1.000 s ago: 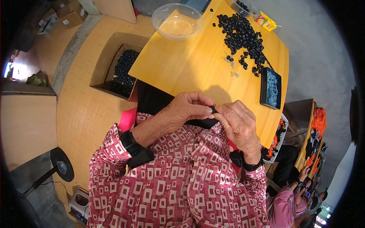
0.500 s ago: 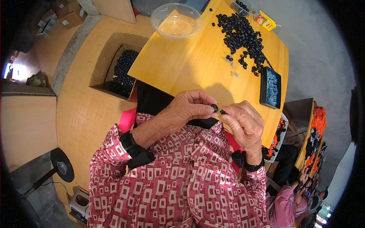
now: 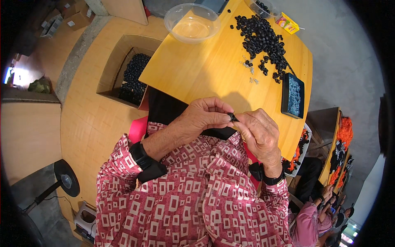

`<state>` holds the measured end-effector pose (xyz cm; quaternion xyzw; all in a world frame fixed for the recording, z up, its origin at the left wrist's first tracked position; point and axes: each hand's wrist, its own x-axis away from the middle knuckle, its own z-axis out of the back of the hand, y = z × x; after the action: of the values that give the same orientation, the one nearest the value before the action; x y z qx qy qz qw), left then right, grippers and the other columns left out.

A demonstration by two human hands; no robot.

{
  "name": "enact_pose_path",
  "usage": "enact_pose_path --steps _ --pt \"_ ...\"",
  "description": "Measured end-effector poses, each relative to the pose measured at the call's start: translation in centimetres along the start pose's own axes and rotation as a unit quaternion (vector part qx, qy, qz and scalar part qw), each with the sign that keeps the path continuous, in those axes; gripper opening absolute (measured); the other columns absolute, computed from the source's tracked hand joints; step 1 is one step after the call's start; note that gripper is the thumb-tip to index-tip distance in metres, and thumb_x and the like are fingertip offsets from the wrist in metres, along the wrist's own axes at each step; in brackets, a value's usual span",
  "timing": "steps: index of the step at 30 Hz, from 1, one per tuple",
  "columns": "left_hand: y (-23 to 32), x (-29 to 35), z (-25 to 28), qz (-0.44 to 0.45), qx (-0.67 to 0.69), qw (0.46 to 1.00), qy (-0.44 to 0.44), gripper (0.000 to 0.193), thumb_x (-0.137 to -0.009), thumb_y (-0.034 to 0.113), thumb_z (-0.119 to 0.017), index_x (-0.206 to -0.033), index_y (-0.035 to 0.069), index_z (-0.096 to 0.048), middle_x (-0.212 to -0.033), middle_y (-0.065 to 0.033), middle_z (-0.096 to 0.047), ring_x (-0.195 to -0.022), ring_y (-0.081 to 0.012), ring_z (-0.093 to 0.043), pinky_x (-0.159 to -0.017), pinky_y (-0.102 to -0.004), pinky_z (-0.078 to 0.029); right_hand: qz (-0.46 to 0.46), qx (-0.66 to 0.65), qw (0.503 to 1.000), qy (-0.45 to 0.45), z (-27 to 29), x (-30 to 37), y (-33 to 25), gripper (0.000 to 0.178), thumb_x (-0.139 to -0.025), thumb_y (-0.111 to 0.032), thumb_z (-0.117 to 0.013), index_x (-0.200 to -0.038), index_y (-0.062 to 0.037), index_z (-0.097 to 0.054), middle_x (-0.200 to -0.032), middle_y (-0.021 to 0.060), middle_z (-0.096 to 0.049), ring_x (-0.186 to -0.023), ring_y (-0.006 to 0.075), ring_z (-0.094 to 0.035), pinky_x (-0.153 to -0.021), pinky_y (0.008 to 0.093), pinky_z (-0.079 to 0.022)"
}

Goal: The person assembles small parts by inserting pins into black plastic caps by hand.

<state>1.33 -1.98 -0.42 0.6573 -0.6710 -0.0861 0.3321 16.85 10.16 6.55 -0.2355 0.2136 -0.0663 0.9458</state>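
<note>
Black piece point(image 3: 231, 117), small and mostly covered by fingers, sits between the two hands, in front of the person's torso and just off the near edge of the bench point(image 3: 197, 74). The left hand point(image 3: 204, 114) pinches it from the left, thumb and forefinger closed on it; the right hand point(image 3: 261, 132) has thumb and forefinger pinched at its right end, the other fingers curled. Whether those right fingertips hold a separate part, I cannot tell. Farther off, beyond both hands, lies a pile of black pieces point(image 3: 263, 41), well apart from them.
</note>
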Motion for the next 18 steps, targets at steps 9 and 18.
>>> enact_pose_path --steps 9,18 --pt "-0.5 -0.2 0.4 -0.009 -0.032 0.999 0.006 0.020 -0.085 0.005 -0.070 -0.103 0.000 -0.064 -0.095 -0.0061 -0.067 -0.083 -0.0125 -0.066 -0.078 -0.0240 -0.056 0.020 0.036 0.999 -0.011 -0.5 0.0 0.0 0.028 -0.070 0.000 -0.073 -0.097 0.0025 -0.066 -0.085 0.0117 -0.062 -0.077 0.0286 -0.061 -0.069 0.0363 -0.051" --pt "-0.5 0.0 0.3 0.001 -0.044 0.999 -0.001 0.019 -0.085 0.005 -0.070 -0.103 0.000 -0.065 -0.092 -0.0064 -0.068 -0.082 -0.0125 -0.066 -0.077 -0.0249 -0.055 0.141 0.063 0.986 -0.058 0.3 -0.9 0.8 0.036 -0.059 0.002 -0.068 -0.095 0.0047 -0.065 -0.076 0.0091 -0.053 -0.069 0.0245 -0.057 -0.063 0.0352 -0.050"
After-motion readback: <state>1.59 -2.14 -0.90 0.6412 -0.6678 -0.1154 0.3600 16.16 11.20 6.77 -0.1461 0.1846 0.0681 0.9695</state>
